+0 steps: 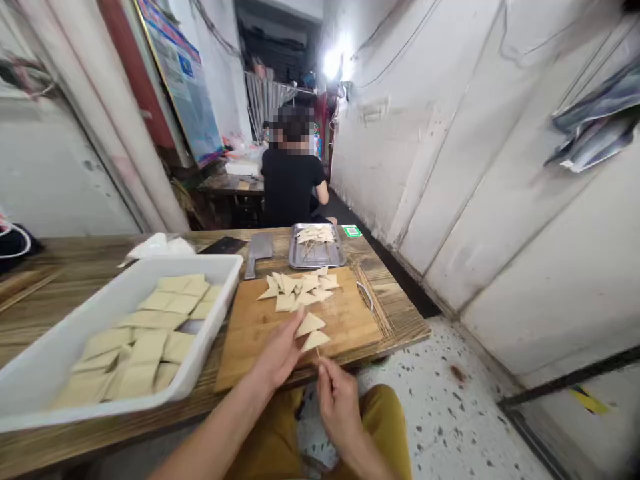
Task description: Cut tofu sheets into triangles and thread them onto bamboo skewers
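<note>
Two pale triangular pieces (314, 341) are threaded on a thin wooden skewer (319, 353) above the front edge of a wooden cutting board (250, 357). My right hand (339, 398) pinches the skewer's lower end. At the left side of the triangles, my left hand (283, 347) holds them between thumb and fingers. Behind them on the board lies a heap of similar cut pieces (300, 288). A metal tray (296, 257) beyond the board holds several finished skewers (315, 235). Loose skewers (375, 303) lie along the board's right side.
A white bin (215, 333) of pale slabs (147, 347) stands on the left. A cleaver (259, 252) lies behind the board, beside a white plastic bag (160, 247). Ahead, a person (290, 180) in black sits facing away. A wall (480, 167) runs along the right.
</note>
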`<state>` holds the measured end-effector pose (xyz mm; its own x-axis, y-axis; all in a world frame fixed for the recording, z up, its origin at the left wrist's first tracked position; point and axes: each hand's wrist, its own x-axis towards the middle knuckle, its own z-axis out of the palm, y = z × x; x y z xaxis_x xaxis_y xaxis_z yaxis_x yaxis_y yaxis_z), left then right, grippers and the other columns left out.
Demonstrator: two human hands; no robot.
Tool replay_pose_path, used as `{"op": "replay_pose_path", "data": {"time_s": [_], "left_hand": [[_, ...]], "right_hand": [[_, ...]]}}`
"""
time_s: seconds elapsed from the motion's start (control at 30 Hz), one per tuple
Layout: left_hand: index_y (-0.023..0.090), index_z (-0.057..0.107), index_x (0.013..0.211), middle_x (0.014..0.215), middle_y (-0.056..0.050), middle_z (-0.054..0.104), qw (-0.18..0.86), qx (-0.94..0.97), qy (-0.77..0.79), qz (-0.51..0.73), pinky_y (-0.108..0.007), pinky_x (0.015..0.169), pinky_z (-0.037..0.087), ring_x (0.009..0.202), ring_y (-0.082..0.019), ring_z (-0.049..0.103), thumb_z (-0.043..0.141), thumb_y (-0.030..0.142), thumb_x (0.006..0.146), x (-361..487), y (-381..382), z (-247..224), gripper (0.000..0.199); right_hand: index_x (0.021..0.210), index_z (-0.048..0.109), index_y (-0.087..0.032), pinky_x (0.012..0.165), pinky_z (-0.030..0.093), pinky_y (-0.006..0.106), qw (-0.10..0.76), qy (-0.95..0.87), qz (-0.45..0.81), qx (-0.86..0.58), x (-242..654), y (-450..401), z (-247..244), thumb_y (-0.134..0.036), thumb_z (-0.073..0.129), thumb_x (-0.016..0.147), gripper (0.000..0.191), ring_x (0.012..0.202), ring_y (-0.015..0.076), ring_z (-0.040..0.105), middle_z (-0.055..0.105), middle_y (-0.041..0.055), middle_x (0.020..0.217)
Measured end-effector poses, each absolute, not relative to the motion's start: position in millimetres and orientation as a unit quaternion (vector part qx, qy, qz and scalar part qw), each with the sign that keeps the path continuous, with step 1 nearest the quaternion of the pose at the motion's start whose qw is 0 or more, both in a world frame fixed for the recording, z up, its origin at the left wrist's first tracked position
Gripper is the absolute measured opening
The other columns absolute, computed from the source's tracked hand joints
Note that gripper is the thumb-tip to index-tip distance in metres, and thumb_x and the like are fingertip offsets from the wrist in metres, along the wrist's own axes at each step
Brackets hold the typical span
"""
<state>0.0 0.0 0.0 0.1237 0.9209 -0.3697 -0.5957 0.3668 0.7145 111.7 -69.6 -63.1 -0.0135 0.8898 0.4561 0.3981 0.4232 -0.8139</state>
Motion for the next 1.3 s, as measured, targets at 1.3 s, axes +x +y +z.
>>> {"op": "replay_pose_path", "data": {"time_s": [1.3], "left_hand": [[0.006,0.063,0.097,0.08,-0.013,0.071,0.654,0.241,0.459,0.551,-0.022,0.054,0.055,0.064,-0.015,0.066,0.05,0.012,0.085,-10.5,8.2,13.9,0.018]], "right_hand": [[0.093,0.065,-0.014,0.054,0.047,0.022,0.492,-0.669,0.24,-0.502,108.2,-71.4,-62.6,-0.024,0.036,0.092,0.031,0.06,0.0166,0.063,0.066,0.0062,0.068]]}}
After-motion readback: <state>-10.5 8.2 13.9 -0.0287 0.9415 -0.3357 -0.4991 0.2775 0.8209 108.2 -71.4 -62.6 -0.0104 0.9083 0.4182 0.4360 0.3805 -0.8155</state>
